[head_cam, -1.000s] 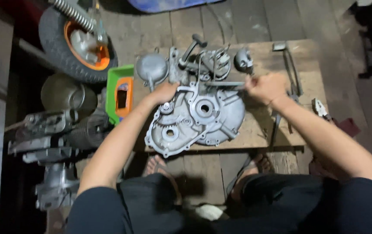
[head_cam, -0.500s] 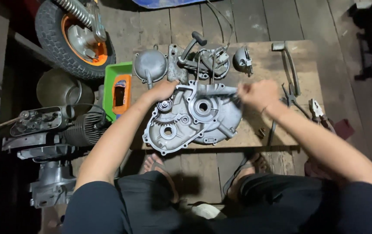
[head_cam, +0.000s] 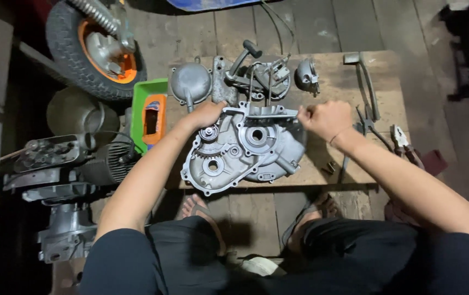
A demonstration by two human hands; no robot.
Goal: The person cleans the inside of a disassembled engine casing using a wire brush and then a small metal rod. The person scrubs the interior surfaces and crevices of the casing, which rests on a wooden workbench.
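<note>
Both bare forearms reach forward from the lower edge of the view, the sleeves dark at the upper arms. The left hand lies palm down with the fingers curled over and pressing, the wrist nearly straight. The right hand is closed into a loose fist, knuckles up, its wrist bent slightly inward, with a thin band around the wrist. The two hands sit level with each other, well apart.

Grey engine crankcase flat on wooden board, open side up, gears apparently inside.
</note>
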